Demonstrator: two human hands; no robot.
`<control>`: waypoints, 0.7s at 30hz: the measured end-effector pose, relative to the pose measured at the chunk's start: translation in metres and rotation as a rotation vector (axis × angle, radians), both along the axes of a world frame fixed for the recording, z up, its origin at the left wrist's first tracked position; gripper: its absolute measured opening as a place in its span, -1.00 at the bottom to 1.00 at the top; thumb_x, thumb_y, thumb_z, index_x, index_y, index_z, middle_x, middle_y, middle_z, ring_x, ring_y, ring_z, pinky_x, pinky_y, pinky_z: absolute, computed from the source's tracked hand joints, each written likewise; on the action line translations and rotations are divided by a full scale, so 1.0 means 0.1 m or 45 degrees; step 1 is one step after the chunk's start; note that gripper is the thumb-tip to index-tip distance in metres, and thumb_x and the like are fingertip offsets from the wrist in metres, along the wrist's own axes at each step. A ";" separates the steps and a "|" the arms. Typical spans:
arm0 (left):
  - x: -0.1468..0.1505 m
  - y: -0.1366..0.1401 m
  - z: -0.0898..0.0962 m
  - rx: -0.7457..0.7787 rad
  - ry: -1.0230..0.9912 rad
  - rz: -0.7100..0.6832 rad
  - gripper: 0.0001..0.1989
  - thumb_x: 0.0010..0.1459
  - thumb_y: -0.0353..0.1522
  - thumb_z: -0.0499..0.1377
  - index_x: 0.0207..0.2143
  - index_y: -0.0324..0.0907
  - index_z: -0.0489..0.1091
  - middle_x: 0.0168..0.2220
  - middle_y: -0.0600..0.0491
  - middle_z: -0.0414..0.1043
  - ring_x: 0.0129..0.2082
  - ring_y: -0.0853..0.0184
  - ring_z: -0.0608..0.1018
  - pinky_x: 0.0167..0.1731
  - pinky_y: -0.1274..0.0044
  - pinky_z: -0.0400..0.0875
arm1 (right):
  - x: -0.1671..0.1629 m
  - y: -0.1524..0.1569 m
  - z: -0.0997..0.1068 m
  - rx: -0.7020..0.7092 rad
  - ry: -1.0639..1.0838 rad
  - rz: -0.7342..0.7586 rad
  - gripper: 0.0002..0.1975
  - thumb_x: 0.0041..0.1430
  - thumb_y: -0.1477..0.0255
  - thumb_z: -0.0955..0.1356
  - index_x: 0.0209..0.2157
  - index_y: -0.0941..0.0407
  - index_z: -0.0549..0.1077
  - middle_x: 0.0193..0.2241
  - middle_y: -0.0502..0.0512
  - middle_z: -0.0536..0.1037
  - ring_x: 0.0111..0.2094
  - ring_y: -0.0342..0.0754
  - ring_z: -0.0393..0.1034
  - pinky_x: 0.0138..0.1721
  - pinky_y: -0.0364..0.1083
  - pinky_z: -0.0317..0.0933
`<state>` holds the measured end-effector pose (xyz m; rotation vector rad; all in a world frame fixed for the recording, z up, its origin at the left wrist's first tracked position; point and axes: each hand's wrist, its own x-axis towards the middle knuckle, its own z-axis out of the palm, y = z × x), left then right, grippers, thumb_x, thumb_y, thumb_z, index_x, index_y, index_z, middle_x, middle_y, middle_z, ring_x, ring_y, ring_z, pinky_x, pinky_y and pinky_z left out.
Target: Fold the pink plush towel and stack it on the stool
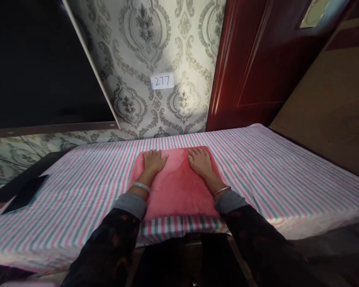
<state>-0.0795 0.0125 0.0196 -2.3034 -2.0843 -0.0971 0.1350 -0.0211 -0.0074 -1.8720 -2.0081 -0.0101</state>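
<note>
A pink plush cloth, flat and roughly square, lies in front of me; whether it is a folded blanket or a cushion I cannot tell. My left hand rests palm down near its far left corner, fingers spread. Close to the far right corner, my right hand presses flat on the same plush surface, its fingers stretched out. Neither hand grips anything. Under the plush piece is a pink, grey and white striped cloth that covers the table.
A dark flat device lies at the table's left edge. Behind stand a large black screen, a patterned wall with a paper label reading 277, and a dark red door. A brown panel borders the right side.
</note>
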 end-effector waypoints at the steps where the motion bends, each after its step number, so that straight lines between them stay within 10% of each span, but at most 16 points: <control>1: -0.06 -0.03 0.03 -0.008 0.005 0.017 -0.36 0.39 -0.07 -0.21 0.34 -0.20 0.17 0.36 -0.21 0.20 0.37 0.01 0.17 0.31 0.01 -0.08 | 0.00 0.00 0.01 -0.004 0.044 0.010 -0.49 0.41 0.37 0.11 0.29 0.14 0.33 0.32 0.22 0.32 0.35 0.20 0.06 0.32 0.23 -0.14; 9: 0.24 -0.61 0.29 -0.002 -0.059 -0.094 -0.40 0.42 -0.16 -0.24 0.38 -0.24 0.08 0.42 -0.20 0.05 0.43 0.12 0.08 0.34 0.09 -0.04 | 0.07 -0.01 0.21 0.108 0.712 0.062 -0.44 0.39 0.39 0.07 0.35 0.15 0.21 0.29 0.26 0.35 0.29 0.06 0.22 0.28 0.07 0.07; 16: 1.04 -1.30 -0.09 0.060 -0.145 -0.459 -0.38 0.39 -0.20 -0.12 0.40 -0.27 0.06 0.44 -0.20 -0.01 0.45 0.06 0.02 0.37 0.07 -0.12 | 0.09 -0.27 -0.18 0.061 1.683 0.075 -0.40 0.41 0.28 -0.05 0.42 0.07 -0.03 0.34 0.25 0.25 0.27 -0.02 0.29 0.15 0.06 0.29; 21: 1.02 -1.33 -0.24 0.071 -0.131 -0.455 -0.38 0.39 -0.15 -0.10 0.40 -0.21 0.08 0.44 -0.19 0.00 0.44 0.05 0.03 0.37 0.05 -0.13 | 0.11 -0.31 -0.37 0.075 1.629 0.067 -0.42 0.41 0.25 -0.03 0.38 0.05 0.05 0.30 0.27 0.31 0.27 -0.02 0.28 0.17 0.08 0.28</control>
